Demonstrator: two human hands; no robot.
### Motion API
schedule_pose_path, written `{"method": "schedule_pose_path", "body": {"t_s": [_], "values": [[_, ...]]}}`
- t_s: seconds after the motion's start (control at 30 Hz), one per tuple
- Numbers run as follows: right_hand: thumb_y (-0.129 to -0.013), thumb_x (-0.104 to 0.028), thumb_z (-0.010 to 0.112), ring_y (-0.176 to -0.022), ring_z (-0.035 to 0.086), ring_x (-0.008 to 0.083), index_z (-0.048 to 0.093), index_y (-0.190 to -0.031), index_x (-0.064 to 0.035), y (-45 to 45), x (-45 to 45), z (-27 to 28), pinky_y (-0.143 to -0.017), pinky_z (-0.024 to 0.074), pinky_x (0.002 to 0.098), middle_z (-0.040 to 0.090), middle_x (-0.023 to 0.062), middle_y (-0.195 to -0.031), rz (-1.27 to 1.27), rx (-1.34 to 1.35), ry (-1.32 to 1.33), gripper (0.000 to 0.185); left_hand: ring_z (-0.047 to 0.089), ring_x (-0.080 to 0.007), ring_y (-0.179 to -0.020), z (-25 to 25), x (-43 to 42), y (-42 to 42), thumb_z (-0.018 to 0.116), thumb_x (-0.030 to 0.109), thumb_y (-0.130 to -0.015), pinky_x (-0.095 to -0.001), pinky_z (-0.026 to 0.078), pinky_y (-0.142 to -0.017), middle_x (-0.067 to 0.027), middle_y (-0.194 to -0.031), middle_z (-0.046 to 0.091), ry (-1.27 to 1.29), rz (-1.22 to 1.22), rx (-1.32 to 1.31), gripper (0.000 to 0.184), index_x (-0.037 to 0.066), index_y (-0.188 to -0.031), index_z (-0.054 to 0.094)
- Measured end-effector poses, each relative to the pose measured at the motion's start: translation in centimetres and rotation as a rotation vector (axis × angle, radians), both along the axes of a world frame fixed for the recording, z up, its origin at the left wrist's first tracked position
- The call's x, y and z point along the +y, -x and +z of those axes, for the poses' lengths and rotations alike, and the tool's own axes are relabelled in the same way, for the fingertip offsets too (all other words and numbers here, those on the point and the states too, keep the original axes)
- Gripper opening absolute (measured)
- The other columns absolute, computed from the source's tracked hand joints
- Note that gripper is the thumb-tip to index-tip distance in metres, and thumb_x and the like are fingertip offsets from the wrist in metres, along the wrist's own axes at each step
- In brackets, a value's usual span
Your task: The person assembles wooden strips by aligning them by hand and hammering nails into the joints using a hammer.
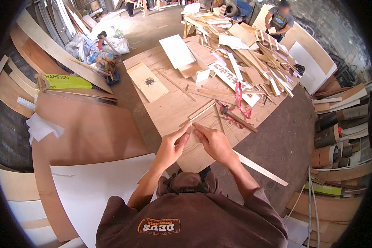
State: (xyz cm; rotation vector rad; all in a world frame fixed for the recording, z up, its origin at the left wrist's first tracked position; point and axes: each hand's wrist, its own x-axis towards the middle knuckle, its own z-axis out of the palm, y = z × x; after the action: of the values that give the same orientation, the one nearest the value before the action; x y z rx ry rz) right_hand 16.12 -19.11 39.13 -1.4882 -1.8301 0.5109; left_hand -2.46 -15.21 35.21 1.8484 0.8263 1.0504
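A workshop floor [273, 142] is spreading around the plywood worktop [155, 115], where a heap of wood [252, 62] is lying far right. The left hand [171, 146] and right hand [217, 145] are working near a hammer [241, 120], bunching their fingers at the near end of a thin strip [202, 111] (the view is not showing whether they are pinching it). Its far end is meeting a second strip [220, 118], so one corner is seemingly done; the near side is apparently lying unjoined.

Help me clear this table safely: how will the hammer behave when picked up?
The hammer will probably feel head-heavy, as its dark head looks like metal on a wooden handle. It seems unlikely to roll far, since the head juts out crosswise.
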Motion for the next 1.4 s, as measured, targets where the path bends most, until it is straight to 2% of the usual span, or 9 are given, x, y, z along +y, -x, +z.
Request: {"method": "schedule_pose_path", "body": {"t_s": [0.07,0.27,0.5,0.7,0.87,0.97,1.2,1.27,1.4], "values": [[-0.099,-0.017,0.059,-0.094,0.067,0.0428,0.062,-0.126,0.0018,-0.1,0.2,-0.5,-0.078,0.0524,0.0459,0.069,0.0252,-0.105,0.054,0.002,0.026,0.032,0.037,-0.0069,-0.059,0.7,-0.1,0.4,0.059,0.006,-0.1,-0.0255,0.037,-0.052,-0.0027,-0.074,0.054,0.155,-0.029,0.031,0.045,0.009,-0.145,0.053],[-0.098,-0.016,0.06,-0.097,0.067,0.0424,0.063,-0.124,0.0022,0.6,0.5,-1.1,-0.079,0.0526,0.0455,0.069,0.0249,-0.106,0.04,-0.036,0.074,0.032,0.034,-0.0065,-0.058,1.2,-0.4,1.1,0.058,0.01,-0.102,-0.0258,0.035,-0.052,0.0004,-0.068,0.042,0.128,0.006,0.084,0.045,0.01,-0.146,0.052],[-0.097,-0.014,0.062,-0.095,0.067,0.0426,0.065,-0.121,0.002,1.0,0.6,-1.3,-0.079,0.0529,0.0452,0.069,0.0249,-0.105,0.059,0.01,0.046,0.03,0.034,-0.0063,-0.058,0.6,-0.5,1.4,0.059,0.01,-0.102,-0.0258,0.034,-0.052,0.0007,-0.068,0.042,0.154,0.007,0.056,0.045,0.009,-0.146,0.052],[-0.097,-0.014,0.062,-0.093,0.068,0.0417,0.065,-0.121,0.0019,0.8,0.4,-1.8,-0.078,0.053,0.0451,0.07,0.0248,-0.102,0.044,0.017,0.03,0.03,0.034,-0.0063,-0.059,0.3,-0.1,1.3,0.059,0.012,-0.102,-0.0264,0.035,-0.052,0.0006,-0.067,0.043,0.06,-0.001,0.053,0.044,0.006,-0.145,0.051],[-0.097,-0.015,0.063,-0.088,0.069,0.0409,0.064,-0.122,0.002,0.4,0.5,-1.0,-0.074,0.0534,0.0444,0.07,0.0248,-0.098,0.016,0.022,0.059,0.031,0.041,-0.0072,-0.059,2.0,-0.2,0.4,0.059,0.018,-0.103,-0.0279,0.04,-0.053,-0.0042,-0.065,0.05,0.23,0.066,-0.002,0.028,-0.002,-0.122,0.057],[-0.097,-0.015,0.063,-0.085,0.069,0.0409,0.064,-0.123,0.002,0.0,0.9,-1.6,-0.072,0.0531,0.0448,0.07,0.0246,-0.096,0.018,0.041,-0.019,0.031,0.047,-0.0073,-0.061,0.6,1.1,0.8,0.06,0.019,-0.103,-0.0278,0.042,-0.055,-0.0064,-0.067,0.055,0.17,-0.034,0.113,0.025,-0.002,-0.115,0.057],[-0.097,-0.015,0.064,-0.077,0.069,0.0374,0.064,-0.125,0.0019,-0.9,1.7,-1.6,-0.069,0.0527,0.0411,0.069,0.0244,-0.092,0.024,0.1,-0.065,0.033,0.055,-0.0062,-0.067,1.0,2.0,-0.4,0.062,0.018,-0.102,-0.0251,0.049,-0.062,-0.004,-0.074,0.061,0.207,-0.047,0.012,0.028,-0.006,-0.115,0.059],[-0.096,-0.017,0.064,-0.086,0.068,0.0417,0.066,-0.122,-0.0017,-1.3,1.8,-1.5,-0.073,0.0538,0.0456,0.07,0.024,-0.097,0.028,0.121,-0.053,0.03,0.058,-0.0055,-0.07,1.7,2.1,-0.7,0.064,0.018,-0.101,-0.0239,0.051,-0.064,-0.0026,-0.077,0.063,0.268,-0.037,-0.015,0.029,-0.009,-0.113,0.064],[-0.095,-0.015,0.065,-0.084,0.068,0.0416,0.065,-0.123,-0.0007,-2.0,1.8,-0.2,-0.072,0.0532,0.0448,0.069,0.0231,-0.095,0.072,0.088,-0.067,0.031,0.057,-0.0047,-0.071,1.0,2.9,-0.9,0.065,0.021,-0.1,-0.024,0.045,-0.059,-0.0036,-0.075,0.066,0.228,-0.062,-0.124,0.03,-0.007,-0.111,0.069]]}}
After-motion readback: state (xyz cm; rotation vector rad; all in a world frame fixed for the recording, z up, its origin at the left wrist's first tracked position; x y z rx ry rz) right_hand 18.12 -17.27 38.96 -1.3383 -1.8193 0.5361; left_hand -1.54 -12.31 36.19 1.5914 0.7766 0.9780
